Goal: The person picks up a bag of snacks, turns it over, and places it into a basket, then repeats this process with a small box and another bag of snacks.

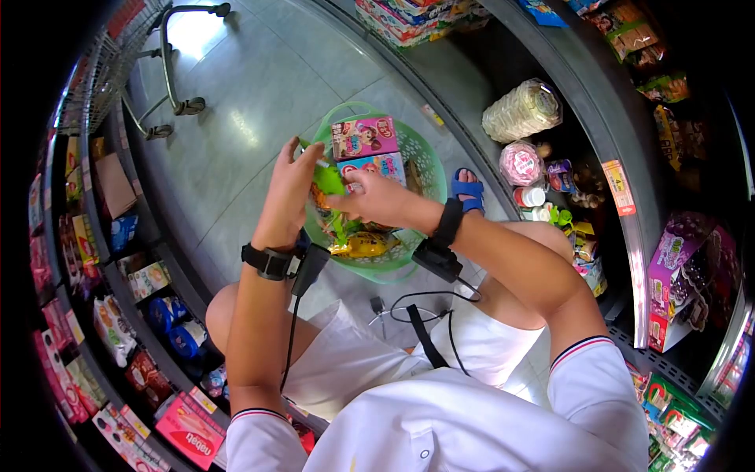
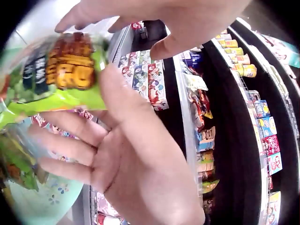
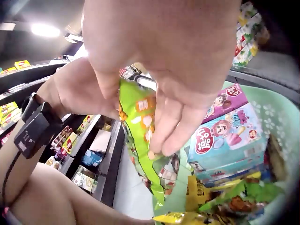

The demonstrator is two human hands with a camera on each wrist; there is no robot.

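Over a light green basket (image 1: 431, 169), both hands hold one bright green snack bag (image 1: 329, 179). My left hand (image 1: 291, 189) has its thumb against one end of the bag, with other fingers spread below it in the left wrist view. From the other side, my right hand (image 1: 385, 198) pinches the bag (image 3: 140, 119) between thumb and fingers. Inside the basket sit a pink box (image 1: 366, 138) and a blue box (image 1: 381, 163) with cartoon figures. Nearer to me lie a yellow packet (image 1: 366, 245) and other green packets, partly hidden by the hands.
Shelving with snacks (image 1: 165, 322) runs along the left, and a dark shelf edge (image 1: 578, 102) curves along the right. Wrapped stacks and jars (image 1: 523, 164) stand on the low right shelf. A shopping cart (image 1: 169, 71) is at upper left, on the tiled floor (image 1: 259, 86).
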